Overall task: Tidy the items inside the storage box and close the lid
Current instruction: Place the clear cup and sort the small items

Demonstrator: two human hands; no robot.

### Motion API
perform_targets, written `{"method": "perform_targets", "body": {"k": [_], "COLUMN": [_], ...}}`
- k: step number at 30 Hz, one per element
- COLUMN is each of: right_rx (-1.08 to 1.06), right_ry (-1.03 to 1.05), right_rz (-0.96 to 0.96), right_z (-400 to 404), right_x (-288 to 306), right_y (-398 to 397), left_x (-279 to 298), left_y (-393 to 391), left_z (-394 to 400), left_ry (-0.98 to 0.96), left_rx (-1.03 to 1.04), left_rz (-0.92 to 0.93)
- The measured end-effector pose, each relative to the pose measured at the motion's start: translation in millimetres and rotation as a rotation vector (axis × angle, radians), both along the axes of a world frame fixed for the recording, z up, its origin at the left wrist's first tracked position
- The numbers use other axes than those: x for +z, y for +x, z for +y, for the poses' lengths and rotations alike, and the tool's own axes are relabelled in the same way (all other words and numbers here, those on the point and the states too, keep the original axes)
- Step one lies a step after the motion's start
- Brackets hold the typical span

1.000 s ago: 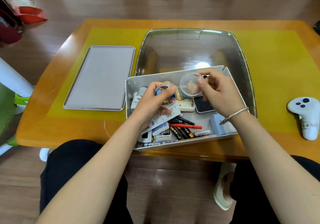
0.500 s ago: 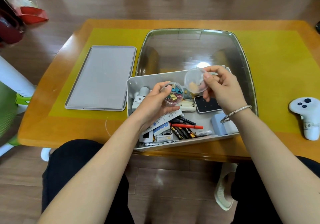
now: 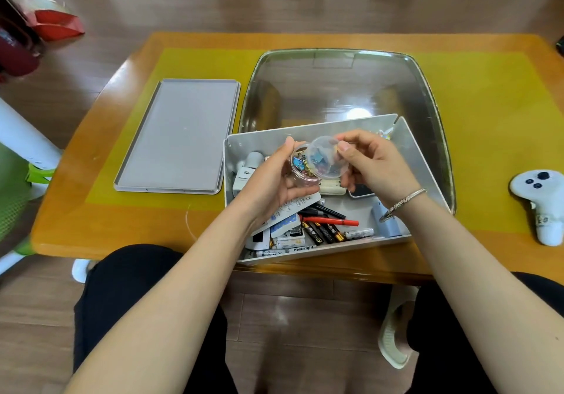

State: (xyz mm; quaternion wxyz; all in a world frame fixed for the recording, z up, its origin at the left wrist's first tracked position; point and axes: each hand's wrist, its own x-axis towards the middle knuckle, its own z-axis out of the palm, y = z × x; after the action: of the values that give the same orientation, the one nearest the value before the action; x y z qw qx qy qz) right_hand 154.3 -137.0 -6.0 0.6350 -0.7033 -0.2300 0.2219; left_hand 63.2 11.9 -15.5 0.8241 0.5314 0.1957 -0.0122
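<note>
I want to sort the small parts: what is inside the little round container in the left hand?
Small coloured binder clips show inside the round container. The clear lid and left hand cover some.

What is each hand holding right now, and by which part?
The left hand grips a small clear tub of coloured clips round its side. The right hand pinches the tub's clear round lid by its rim, over the tub.

Hands [image 3: 323,174] holding clip jar [image 3: 300,168] over box [image 3: 409,155]
</note>
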Motion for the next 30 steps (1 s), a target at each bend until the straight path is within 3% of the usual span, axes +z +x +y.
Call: {"method": "perform_targets", "body": {"k": [6,11,16,21,30], "right_rx": [0.021,-0.018,0.02,0.099,0.077], "right_ry": [-0.053,-0.073,-0.145,-0.077,-0.07], "right_rz": [-0.078,-0.1,-0.012,0.139,0.06], "right_z": [1.1,0.6,-0.7,-1.0,1.1], "right_x": [-2.1,-3.6,-8.0,-5.5,-9.4], "right_y": [-2.8,0.2,0.8,0.2,2.0], "left_x": [1.1,1.1,-0.7,-0.4,2.8], "left_y": [-1.6,-1.3,-0.5,-0.3,-1.3], "left_z": [-2.6,-1.9,-0.5,-1.1,1.4], "left_ry": [0.044,0.072,0.159,0.126,0.178], "left_rx": [-0.124,-0.092,-0.044,-0.055,-0.084], "left_rz": [-0.018,-0.014,-0.012,-0.028,0.018]}}
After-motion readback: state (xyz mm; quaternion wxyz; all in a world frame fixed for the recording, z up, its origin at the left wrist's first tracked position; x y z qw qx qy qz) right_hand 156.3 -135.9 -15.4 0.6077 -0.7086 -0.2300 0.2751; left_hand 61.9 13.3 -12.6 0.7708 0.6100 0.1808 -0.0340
